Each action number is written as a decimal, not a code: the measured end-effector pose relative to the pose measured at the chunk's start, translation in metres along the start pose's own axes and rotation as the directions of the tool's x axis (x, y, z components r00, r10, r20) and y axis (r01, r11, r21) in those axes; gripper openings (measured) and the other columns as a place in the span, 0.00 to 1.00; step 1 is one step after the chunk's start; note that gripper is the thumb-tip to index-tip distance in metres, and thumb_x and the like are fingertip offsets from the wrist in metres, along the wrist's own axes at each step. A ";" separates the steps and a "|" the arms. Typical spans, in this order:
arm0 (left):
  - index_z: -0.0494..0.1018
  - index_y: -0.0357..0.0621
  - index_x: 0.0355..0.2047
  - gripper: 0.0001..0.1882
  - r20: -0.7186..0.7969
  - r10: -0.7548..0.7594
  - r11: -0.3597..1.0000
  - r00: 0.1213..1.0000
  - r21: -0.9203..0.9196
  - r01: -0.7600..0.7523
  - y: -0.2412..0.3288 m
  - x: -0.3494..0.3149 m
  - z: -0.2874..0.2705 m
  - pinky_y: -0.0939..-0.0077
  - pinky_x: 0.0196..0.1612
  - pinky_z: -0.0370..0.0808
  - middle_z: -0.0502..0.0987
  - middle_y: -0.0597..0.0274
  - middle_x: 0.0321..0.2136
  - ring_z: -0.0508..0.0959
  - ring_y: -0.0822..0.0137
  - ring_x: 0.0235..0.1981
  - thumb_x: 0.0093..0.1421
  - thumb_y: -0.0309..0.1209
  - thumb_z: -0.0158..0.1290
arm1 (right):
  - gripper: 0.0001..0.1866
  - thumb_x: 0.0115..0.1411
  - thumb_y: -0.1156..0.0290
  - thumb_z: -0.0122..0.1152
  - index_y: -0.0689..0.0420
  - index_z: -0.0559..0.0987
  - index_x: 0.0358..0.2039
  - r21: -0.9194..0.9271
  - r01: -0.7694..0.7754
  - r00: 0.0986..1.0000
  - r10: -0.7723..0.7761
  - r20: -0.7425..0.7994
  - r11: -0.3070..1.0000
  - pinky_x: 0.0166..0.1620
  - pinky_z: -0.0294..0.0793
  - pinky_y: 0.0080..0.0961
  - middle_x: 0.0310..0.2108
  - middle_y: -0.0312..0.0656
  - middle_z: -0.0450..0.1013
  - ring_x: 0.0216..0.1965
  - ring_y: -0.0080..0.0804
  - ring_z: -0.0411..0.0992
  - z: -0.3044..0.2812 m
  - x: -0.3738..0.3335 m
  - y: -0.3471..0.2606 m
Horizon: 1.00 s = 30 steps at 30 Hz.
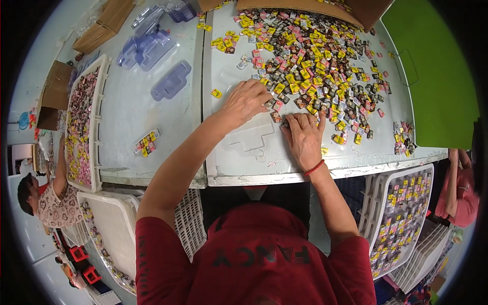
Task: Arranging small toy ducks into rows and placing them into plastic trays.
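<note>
Head view: white, flat desk (223, 71) is carrying a heap of small rectangular yellow, pink and black pieces (315, 66); left hand (246, 99) and right hand (304, 138) are touching its near-left edge; whether either grip is grasping, cannot tell.

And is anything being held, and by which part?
Cannot be told: the left hand and right hand are at small, multicoloured rectangular pieces; any grip is hidden.

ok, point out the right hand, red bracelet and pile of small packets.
Right hand (304, 142), head view: back of the hand.
Red bracelet (314, 168), head view: band over the wrist.
Pile of small packets (317, 71), head view: middle of the heap.
</note>
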<state>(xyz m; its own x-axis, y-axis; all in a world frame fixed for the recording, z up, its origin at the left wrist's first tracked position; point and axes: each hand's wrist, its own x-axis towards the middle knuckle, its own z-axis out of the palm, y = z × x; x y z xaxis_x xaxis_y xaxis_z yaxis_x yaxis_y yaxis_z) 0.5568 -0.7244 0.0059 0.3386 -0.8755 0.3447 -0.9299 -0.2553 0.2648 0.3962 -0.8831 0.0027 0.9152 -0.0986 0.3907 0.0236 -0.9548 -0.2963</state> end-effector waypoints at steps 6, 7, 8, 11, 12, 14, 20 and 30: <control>0.76 0.45 0.38 0.14 -0.039 0.018 1.000 0.999 0.001 -0.018 -0.005 -0.002 0.004 0.64 0.51 0.67 0.75 0.64 0.44 0.69 0.58 0.53 0.50 0.31 0.60 | 0.15 0.52 0.69 0.65 0.54 0.78 0.42 0.030 0.013 1.000 -0.014 0.022 0.999 0.62 0.50 0.53 0.39 0.37 0.72 0.46 0.37 0.68 -0.002 0.001 0.005; 0.76 0.44 0.38 0.13 -0.033 0.001 1.000 0.999 -0.031 -0.002 -0.007 -0.001 0.004 0.64 0.51 0.67 0.76 0.64 0.45 0.70 0.58 0.53 0.51 0.31 0.59 | 0.15 0.52 0.69 0.65 0.54 0.78 0.42 0.030 0.016 1.000 -0.016 0.019 0.999 0.62 0.50 0.53 0.39 0.37 0.72 0.46 0.37 0.68 -0.001 0.001 0.005; 0.76 0.44 0.38 0.12 -0.025 -0.015 0.998 1.000 -0.065 0.014 -0.007 0.001 0.003 0.64 0.52 0.67 0.76 0.63 0.45 0.71 0.59 0.52 0.52 0.31 0.59 | 0.15 0.52 0.69 0.65 0.54 0.78 0.42 0.026 0.016 1.000 -0.017 0.013 1.000 0.62 0.50 0.53 0.39 0.37 0.72 0.46 0.37 0.68 0.000 0.000 0.005; 0.76 0.42 0.37 0.11 0.015 0.000 0.999 1.000 -0.049 0.001 -0.010 0.004 -0.002 0.65 0.52 0.68 0.77 0.62 0.43 0.73 0.60 0.50 0.53 0.30 0.58 | 0.15 0.52 0.69 0.65 0.54 0.78 0.42 0.027 0.016 1.000 -0.016 0.001 0.999 0.62 0.50 0.53 0.39 0.37 0.72 0.46 0.37 0.68 -0.001 -0.001 0.004; 0.76 0.42 0.37 0.11 0.015 0.001 0.999 1.000 -0.047 0.000 -0.012 0.003 -0.001 0.65 0.52 0.68 0.77 0.62 0.43 0.73 0.60 0.50 0.53 0.30 0.58 | 0.15 0.52 0.69 0.65 0.55 0.78 0.42 0.033 0.016 1.000 -0.016 -0.003 0.999 0.62 0.49 0.53 0.39 0.37 0.72 0.46 0.37 0.68 -0.001 -0.001 0.004; 0.76 0.41 0.38 0.12 0.006 0.005 0.995 1.000 -0.104 -0.005 -0.015 -0.001 0.002 0.66 0.52 0.68 0.77 0.60 0.44 0.74 0.60 0.49 0.53 0.29 0.57 | 0.15 0.52 0.69 0.65 0.55 0.78 0.42 0.043 0.014 1.000 -0.014 -0.008 0.999 0.62 0.49 0.53 0.39 0.37 0.72 0.46 0.37 0.68 -0.002 -0.002 0.003; 0.76 0.41 0.40 0.14 -0.075 0.057 0.998 0.996 -0.008 -0.058 -0.012 -0.002 -0.004 0.66 0.53 0.68 0.76 0.60 0.45 0.72 0.59 0.50 0.51 0.27 0.57 | 0.15 0.52 0.70 0.64 0.55 0.77 0.42 0.040 0.016 1.000 -0.016 -0.006 0.999 0.62 0.50 0.53 0.39 0.38 0.71 0.46 0.38 0.68 -0.001 -0.002 0.005; 0.77 0.46 0.37 0.14 -0.008 0.080 0.997 0.997 -0.023 -0.080 -0.012 0.005 0.005 0.65 0.49 0.68 0.76 0.65 0.39 0.71 0.59 0.47 0.48 0.31 0.61 | 0.16 0.52 0.71 0.65 0.55 0.77 0.43 0.095 -0.032 0.999 0.036 -0.038 0.995 0.60 0.51 0.53 0.39 0.39 0.71 0.47 0.39 0.67 0.001 -0.007 -0.006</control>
<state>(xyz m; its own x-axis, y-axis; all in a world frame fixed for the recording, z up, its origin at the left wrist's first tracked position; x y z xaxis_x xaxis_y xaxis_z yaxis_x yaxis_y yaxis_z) 0.5694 -0.7277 0.0000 0.2642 -0.8898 0.3722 -0.9505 -0.1747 0.2571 0.3903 -0.8760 0.0009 0.8995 -0.1433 0.4128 0.0323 -0.9203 -0.3899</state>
